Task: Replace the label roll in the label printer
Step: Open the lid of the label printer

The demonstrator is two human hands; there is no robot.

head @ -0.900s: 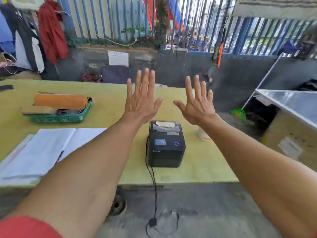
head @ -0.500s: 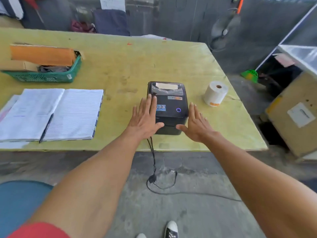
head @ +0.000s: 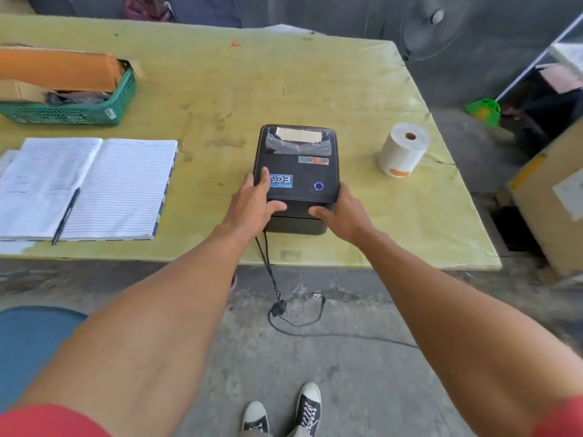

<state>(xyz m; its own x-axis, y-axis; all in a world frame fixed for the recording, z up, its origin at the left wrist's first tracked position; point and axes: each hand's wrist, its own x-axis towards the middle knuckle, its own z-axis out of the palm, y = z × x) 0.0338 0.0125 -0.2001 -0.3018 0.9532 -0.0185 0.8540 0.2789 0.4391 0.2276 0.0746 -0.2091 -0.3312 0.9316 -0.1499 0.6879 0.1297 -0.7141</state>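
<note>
The black label printer (head: 299,159) stands near the front edge of the yellow-green table (head: 220,89), lid closed, a blue ring lit on top. My left hand (head: 252,206) holds its front left corner, fingers over the top and left side, thumb along the front edge. My right hand (head: 344,216) holds the front right corner, thumb on the front, fingers hidden down the right side. A white label roll (head: 402,149) stands upright on the table to the printer's right, apart from both hands.
An open notebook (head: 94,184) with a pen (head: 65,212) lies at the left. Behind it is a green basket (head: 79,113) holding cardboard. The printer's cable (head: 277,298) drops to the concrete floor. A cardboard box (head: 552,197) stands at the right, a blue seat (head: 28,342) at the lower left.
Both hands came down from raised in the air onto the printer and closed around its front corners. My view tilted down toward the table and floor.
</note>
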